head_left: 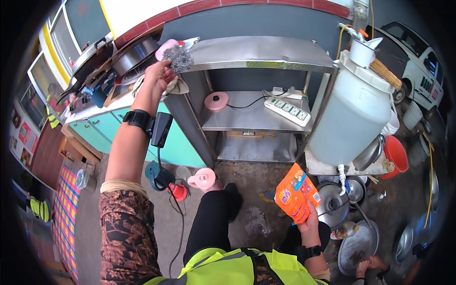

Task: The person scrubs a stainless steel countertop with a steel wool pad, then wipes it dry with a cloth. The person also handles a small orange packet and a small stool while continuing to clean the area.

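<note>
My left hand reaches out to the far left end of a stainless steel shelf rack. Between its fingertips is a grey steel wool scourer, held beside the rack's top corner. A pink round item shows just behind the scourer. Low on the right, my right hand grips an orange plastic pouch by its lower end. The pouch bears printing and a barcode. On the middle shelf lie a pink kettle base with its cord and a white power strip.
A large translucent water barrel with a tap stands right of the rack. Pots and pans crowd the turquoise cabinet at left. A pink jug and a teal kettle stand on the floor. Another person's hands are at lower right.
</note>
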The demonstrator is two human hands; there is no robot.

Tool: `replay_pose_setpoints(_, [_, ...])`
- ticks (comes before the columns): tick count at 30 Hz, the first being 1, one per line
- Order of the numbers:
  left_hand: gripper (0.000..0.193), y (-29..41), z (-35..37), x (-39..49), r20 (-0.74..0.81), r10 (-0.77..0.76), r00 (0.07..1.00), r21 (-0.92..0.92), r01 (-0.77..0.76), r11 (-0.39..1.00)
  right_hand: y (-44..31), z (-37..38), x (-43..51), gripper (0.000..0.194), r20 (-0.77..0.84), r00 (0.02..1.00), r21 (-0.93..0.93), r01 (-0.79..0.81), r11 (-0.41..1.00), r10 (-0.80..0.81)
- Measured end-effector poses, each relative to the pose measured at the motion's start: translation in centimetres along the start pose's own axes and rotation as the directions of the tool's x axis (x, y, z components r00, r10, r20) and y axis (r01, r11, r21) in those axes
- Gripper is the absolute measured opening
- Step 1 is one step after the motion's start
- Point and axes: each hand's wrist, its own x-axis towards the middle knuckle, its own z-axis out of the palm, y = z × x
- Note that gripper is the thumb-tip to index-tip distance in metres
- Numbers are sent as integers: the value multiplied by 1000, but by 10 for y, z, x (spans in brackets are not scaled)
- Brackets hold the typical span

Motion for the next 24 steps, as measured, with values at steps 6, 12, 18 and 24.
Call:
replay_pose_setpoints(6, [18, -36, -69, -33, 139, 32, 990, 137, -51, 989, 1, 6, 2, 47, -20, 999, -24, -40, 999, 40])
replay_pose_setpoints(12, [16, -49, -181, -58, 87, -7, 996, 178, -8, 984, 2, 15, 1, 46, 0, 998, -37, -66, 997, 66])
replay_pose_setpoints(18, [20, -16, -194, -64, 310, -83, 947, 301, -16, 953, 4, 13, 3, 47, -64, 995, -55, -86, 995, 82])
replay_pose_setpoints(24, [23, -122, -92, -157, 484, -315, 817, 402, 112, 909, -5, 13, 4, 44, -146, 988, -20, 51, 999, -53])
